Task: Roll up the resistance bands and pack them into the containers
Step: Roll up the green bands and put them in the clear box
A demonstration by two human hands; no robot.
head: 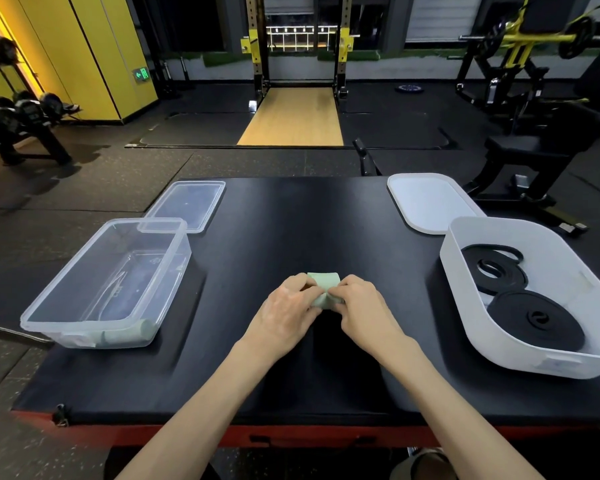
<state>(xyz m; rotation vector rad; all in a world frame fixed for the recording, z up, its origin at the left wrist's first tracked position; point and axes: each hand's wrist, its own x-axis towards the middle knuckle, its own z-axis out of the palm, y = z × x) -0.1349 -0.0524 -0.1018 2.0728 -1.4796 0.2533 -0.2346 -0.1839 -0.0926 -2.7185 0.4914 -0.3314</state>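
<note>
Left hand [286, 311]: fingers clenched on the left end of the green band [324, 289], which is pinched against the worktop
Right hand [362, 308]: fingers clenched on the right end of the same band, thumb tips of both hands nearly touching
Green band: mostly rolled, held between both hands just above the middle of the worktop [291, 220], a short flat flap seen at the near side
Clear box [106, 284]: placed on the left side of the worktop, open; a rolled green band [132, 336] is laid inside against its near wall
Clear lid [186, 206]: laid flat behind the clear box, its near edge overlapped by the box rim
White tub [534, 296]: placed on the right side, open; two coiled black bands [520, 299] are laid flat in it, one behind the other, touching
White lid [430, 202]: laid flat behind the white tub
</note>
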